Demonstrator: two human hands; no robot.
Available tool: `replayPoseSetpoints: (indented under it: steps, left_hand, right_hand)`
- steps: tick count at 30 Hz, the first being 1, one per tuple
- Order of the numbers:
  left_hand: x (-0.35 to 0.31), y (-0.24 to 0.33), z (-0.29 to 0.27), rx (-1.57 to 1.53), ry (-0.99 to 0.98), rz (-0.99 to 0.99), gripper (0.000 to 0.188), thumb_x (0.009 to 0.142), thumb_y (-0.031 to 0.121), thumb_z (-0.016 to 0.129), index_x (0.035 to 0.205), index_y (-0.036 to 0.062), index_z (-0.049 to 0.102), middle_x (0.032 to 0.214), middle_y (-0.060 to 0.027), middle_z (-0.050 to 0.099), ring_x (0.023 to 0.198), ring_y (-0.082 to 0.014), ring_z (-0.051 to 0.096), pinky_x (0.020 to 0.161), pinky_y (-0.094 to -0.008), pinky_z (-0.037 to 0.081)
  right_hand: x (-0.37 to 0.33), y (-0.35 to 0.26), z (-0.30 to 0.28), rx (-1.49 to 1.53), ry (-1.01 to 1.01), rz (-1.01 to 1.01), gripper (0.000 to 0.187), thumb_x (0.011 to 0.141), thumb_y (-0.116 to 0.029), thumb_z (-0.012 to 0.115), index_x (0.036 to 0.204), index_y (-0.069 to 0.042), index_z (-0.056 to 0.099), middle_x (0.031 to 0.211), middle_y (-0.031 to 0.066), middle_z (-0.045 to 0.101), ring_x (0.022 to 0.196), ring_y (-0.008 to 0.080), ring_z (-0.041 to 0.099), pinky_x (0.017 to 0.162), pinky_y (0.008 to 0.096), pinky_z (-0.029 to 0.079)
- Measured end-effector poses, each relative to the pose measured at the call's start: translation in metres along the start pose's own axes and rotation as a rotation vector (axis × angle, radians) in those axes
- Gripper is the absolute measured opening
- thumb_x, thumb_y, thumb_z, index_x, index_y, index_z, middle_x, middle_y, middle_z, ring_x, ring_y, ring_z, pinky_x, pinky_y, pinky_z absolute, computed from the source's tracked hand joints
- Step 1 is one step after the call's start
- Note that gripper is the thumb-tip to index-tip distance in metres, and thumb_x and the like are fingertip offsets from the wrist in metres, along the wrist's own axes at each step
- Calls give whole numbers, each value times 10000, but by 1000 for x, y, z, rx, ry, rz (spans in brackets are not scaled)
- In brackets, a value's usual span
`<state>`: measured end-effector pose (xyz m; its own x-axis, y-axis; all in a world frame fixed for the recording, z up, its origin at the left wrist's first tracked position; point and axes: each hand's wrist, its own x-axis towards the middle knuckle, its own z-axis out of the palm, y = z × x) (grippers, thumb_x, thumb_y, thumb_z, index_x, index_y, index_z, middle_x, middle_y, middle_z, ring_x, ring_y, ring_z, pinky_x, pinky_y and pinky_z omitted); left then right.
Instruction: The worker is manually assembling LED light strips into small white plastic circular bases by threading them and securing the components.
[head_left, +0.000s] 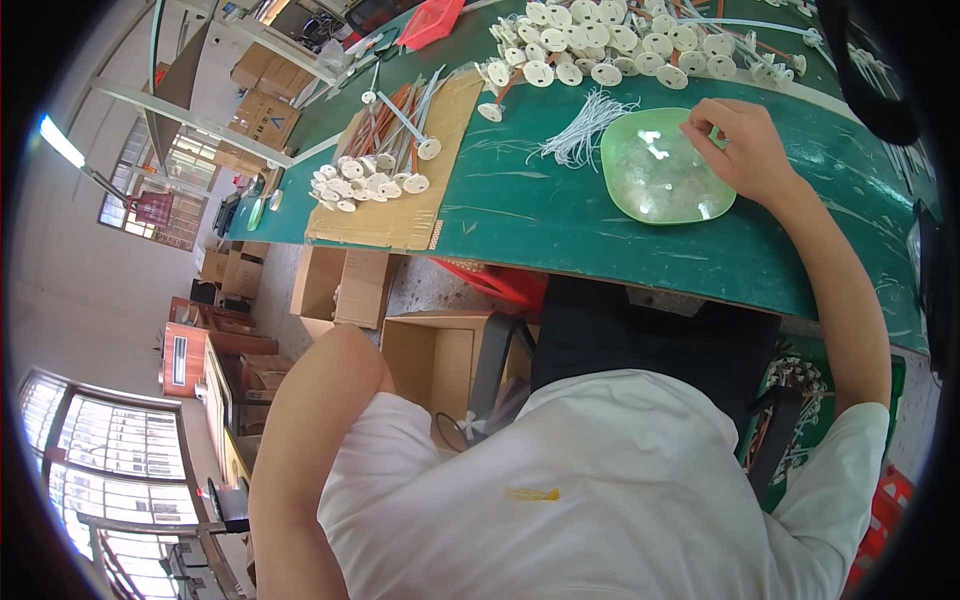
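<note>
Curling over the right side of the green dish (607, 155) on the bench (560, 230), the right hand (745, 145) hides whether it grips anything; white cords (588, 128) lie left, perhaps for easy reach; left hand unseen

From here I see the right hand (742, 145) curled by the green bowl (609, 165). White strings (582, 132) lie beside it.

Right hand (745, 145) curled, right arm (845, 280) extended forward, left arm (300, 470) bent

White short-sleeved T-shirt (650, 510), yellow mark (532, 494) on front; right hand (745, 150) bare; black trousers (590, 335), probably, lap's in shade
</note>
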<state>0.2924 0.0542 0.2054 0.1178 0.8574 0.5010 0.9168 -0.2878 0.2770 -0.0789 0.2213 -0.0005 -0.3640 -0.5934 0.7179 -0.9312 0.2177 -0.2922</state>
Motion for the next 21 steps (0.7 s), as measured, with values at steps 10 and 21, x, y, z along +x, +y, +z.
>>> replayPoseSetpoints:
  steps: [10,21]
  left_hand:
    - [-7,-12,-11,-151,-45,42,205,892,106,467,953,61,657,950,-87,618,988,-229,561,716,-393,433]
    - [-70,-86,-32,1073,492,-781,79,674,105,702,716,144,648,649,56,570,600,-107,543,548,-246,428]
  right_hand:
    - [-1,-4,2,-36,25,-22,106,811,-81,692,792,-48,593,699,86,627,643,277,626,559,353,494]
    - [2,-4,-1,-35,47,-55,132,784,-69,706,747,-50,581,680,84,623,621,286,626,550,370,486]
